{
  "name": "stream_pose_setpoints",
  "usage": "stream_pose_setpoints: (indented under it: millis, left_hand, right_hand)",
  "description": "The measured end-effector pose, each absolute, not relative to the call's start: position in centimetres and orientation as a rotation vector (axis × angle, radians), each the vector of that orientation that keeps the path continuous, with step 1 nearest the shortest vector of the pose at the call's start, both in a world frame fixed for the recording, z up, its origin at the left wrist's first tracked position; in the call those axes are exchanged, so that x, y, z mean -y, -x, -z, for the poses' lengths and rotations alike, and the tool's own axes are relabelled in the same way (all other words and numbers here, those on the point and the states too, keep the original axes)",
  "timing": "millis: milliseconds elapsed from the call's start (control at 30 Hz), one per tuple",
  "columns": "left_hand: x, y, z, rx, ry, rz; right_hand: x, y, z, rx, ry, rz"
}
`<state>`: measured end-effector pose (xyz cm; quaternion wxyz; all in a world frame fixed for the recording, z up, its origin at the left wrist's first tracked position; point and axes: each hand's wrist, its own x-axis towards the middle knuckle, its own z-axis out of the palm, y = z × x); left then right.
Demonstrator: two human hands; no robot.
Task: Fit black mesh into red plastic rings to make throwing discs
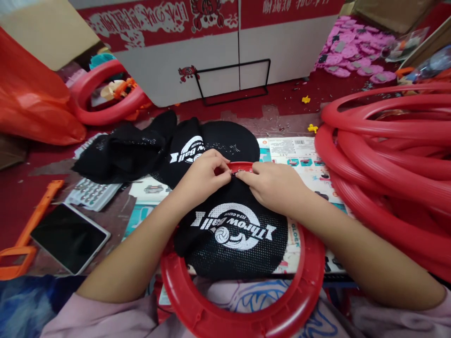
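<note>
A red plastic ring (243, 319) leans toward me over the front edge of the table. Across it lies a round black mesh piece (232, 263) printed "Throw Ball" in white. At the ring's far side, my left hand (207, 176) pinches the edge of the black mesh with thumb and forefinger. Right beside it, my right hand (271, 185) presses its closed fingers on the mesh edge and the ring's rim. The fingertips of both hands almost meet there. Behind them lie more black mesh pieces (230, 141), overlapping and partly folded.
Red rings (387, 188) are piled high at the right. At the left are a tablet (70, 237), an orange handle-like part (35, 225), a calculator (93, 193) and an orange bag (31, 94). A white-and-red carton (218, 56) with a black wire frame (232, 68) stands behind.
</note>
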<state>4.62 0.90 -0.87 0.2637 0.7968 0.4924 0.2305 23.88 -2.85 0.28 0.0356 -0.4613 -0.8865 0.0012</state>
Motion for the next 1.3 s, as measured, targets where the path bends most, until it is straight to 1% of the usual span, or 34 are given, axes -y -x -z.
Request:
stream_pose_setpoints:
  millis: [300, 533, 667, 900, 1300]
  left_hand:
    - [-1.0, -4.5, 1.3, -1.306, -2.199, -0.592]
    - [-0.3, -4.0, 0.8, -1.130, -2.364, -0.600]
    - [0.0, -3.7, 0.4, -0.936, -2.522, -0.608]
    - [-0.3, -3.7, 0.7, -0.727, -2.672, -0.519]
    - [-0.2, -3.7, 1.2, -0.804, -2.814, -0.402]
  right_hand:
    - [2.8, -23.5, -0.4, 2.710, 1.466, 0.003]
    - [3.0, -24.7, -1.3, 2.747, 1.383, -0.310]
    - [2.8, -25.5, -1.6, 2.711, 1.371, -0.394]
    - [2.1, -26.4, -1.6, 2.627, 1.439, -0.389]
    - [1.9, -26.5, -1.3, 2.676, 1.473, -0.271]
